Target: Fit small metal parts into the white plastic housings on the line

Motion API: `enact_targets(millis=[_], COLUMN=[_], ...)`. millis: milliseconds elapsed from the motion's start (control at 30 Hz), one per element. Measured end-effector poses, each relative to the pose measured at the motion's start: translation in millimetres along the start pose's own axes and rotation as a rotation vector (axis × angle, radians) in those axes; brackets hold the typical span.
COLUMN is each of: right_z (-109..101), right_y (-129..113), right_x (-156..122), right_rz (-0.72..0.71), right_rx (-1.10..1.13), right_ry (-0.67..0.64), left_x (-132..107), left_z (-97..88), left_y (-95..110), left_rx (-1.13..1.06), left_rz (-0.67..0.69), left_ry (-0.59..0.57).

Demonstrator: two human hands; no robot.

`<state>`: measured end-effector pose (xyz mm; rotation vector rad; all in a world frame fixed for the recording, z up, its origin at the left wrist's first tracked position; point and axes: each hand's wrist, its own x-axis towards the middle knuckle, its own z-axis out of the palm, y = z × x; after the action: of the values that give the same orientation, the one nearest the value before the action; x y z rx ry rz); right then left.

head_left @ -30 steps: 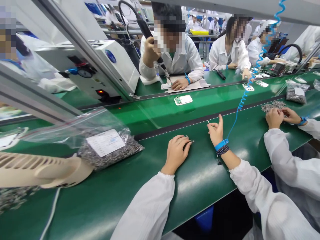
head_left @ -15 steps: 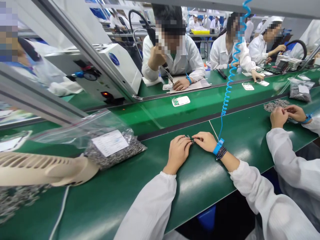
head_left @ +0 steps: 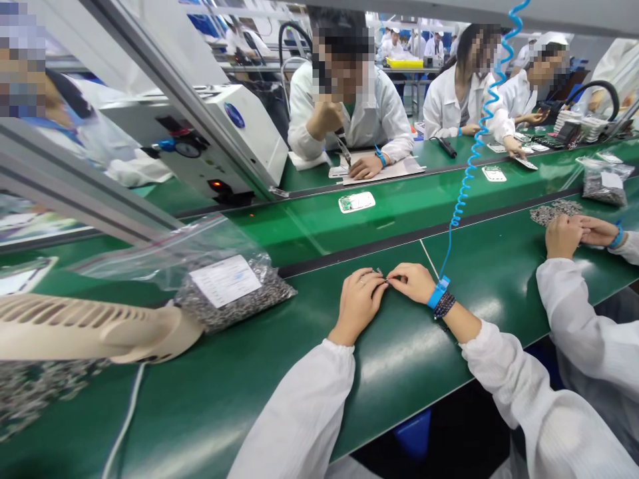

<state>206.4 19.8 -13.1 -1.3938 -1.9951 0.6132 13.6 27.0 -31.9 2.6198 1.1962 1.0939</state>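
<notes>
1. pinching a tiny dark metal part (head_left: 382, 280) between your fingertips, you hold both hands together, low over the green assembly belt (head_left: 399, 376); the part is too small to make out in detail.
2. your left hand (head_left: 357, 306) is curled closed, its heel down on the belt, and your forearm comes in from the near left in a white sleeve (head_left: 294, 412).
3. your right hand (head_left: 409, 281) is also closed to a pinch, reaching in from the near right, with a blue wrist strap (head_left: 438, 293) and a beaded bracelet (head_left: 444, 305) on that wrist.
4. a coiled blue cord (head_left: 466, 179) rises from the strap, just right of your hands, and a thin pale stick (head_left: 429, 259) lies beside them on the far side.
5. to your left sit a bulging zip bag of small parts (head_left: 229, 303) and a cream vented housing (head_left: 84, 329), nearer the belt's left edge.
6. to your right, a co-worker's hands (head_left: 564, 236) work beside a spread of small parts (head_left: 556, 213), well apart from yours.
7. on the far belt, a circuit board on a white card (head_left: 356, 201) lies ahead of you.
</notes>
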Motion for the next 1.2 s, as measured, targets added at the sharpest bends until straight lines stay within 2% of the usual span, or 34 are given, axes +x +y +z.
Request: enact_targets(millis=[600, 667, 767, 833, 900, 933, 1000, 1100, 1200], right_z=[2.7, 1.8, -4.3, -13.2, -25.4, -32.0, -44.6, -57.1, -58.5], right_y=[4.0, 4.8, 9.1, 14.7, 22.3, 26.4, 34.1, 41.0, 41.1], right_x=[-0.2, 0.7, 5.4, 10.0, 14.0, 15.3, 16.1, 14.5, 13.3], right_rz=[0.006, 0.028, 0.129, 0.245, 0.345, 0.369, 0.376, 0.342, 0.331], right_rx=[0.019, 0.077, 0.276, 0.475, 0.649, 0.701, 0.719, 0.632, 0.569], right_ry=[0.018, 0.068, 0.236, 0.371, 0.449, 0.447, 0.344, 0.152, 0.144], left_x=[0.9, 0.9, 1.8, 4.3, 9.9, 14.2, 25.9, 47.5, 63.3], left_z=[-1.2, -1.8, -4.8, -9.5, -15.9, -19.3, -25.5, -33.7, -41.2], left_y=[2.5, 3.5, 4.9, 5.5, 5.6, 5.7, 6.9, 13.5, 24.3], left_rx=[-0.013, -0.008, -0.028, -0.117, -0.282, -0.377, -0.534, -0.610, -0.584], left_rz=[-0.057, -0.090, -0.170, -0.238, -0.347, -0.410, -0.498, -0.500, -0.479], left_ry=[-0.014, 0.015, 0.076, 0.126, 0.145, 0.128, 0.036, -0.077, -0.067])
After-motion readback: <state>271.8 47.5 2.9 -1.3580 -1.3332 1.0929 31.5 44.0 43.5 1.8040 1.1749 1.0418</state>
